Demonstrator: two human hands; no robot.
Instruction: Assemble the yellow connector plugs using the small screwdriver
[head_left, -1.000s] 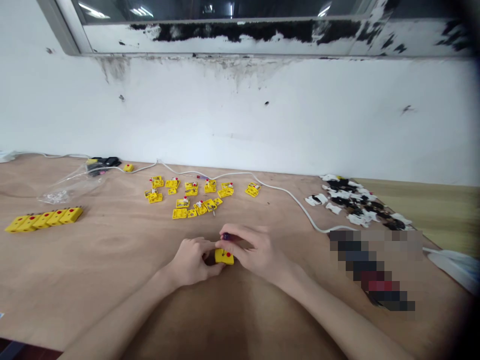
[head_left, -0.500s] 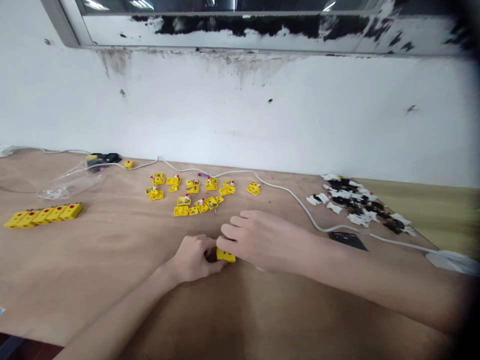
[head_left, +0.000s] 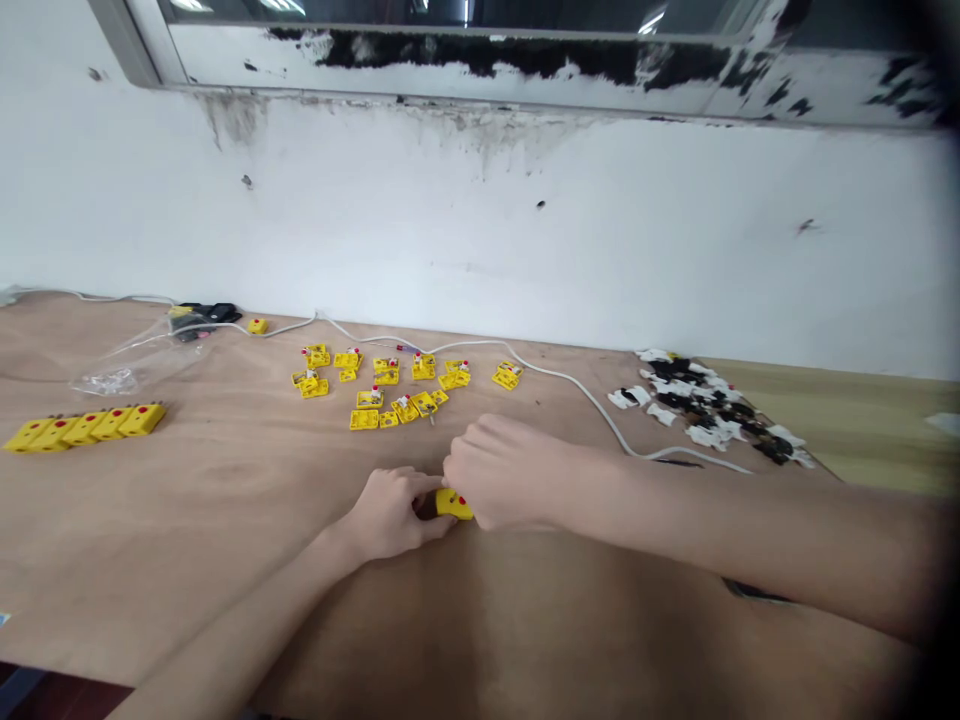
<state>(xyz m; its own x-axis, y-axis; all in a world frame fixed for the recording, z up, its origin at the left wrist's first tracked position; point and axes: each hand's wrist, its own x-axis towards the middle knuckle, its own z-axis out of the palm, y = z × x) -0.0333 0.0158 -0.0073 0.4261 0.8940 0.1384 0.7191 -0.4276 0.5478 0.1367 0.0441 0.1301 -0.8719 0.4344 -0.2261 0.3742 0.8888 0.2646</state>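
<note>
Right hand (head_left: 504, 472) now curled more tightly at the yellow box (head_left: 452, 504)

Stained white wall (head_left: 360, 220) below window (head_left: 480, 14)

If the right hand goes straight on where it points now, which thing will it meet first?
Most likely the left hand, at its fingertips by the yellow box; the right hand points that way and looks near, though depth is unclear.

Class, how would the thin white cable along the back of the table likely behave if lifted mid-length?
The thin white cable would probably sag, since it lies in loose curves. Its thinness suggests little weight. It might nudge the small open yellow plastic cases, running close behind them.
</note>
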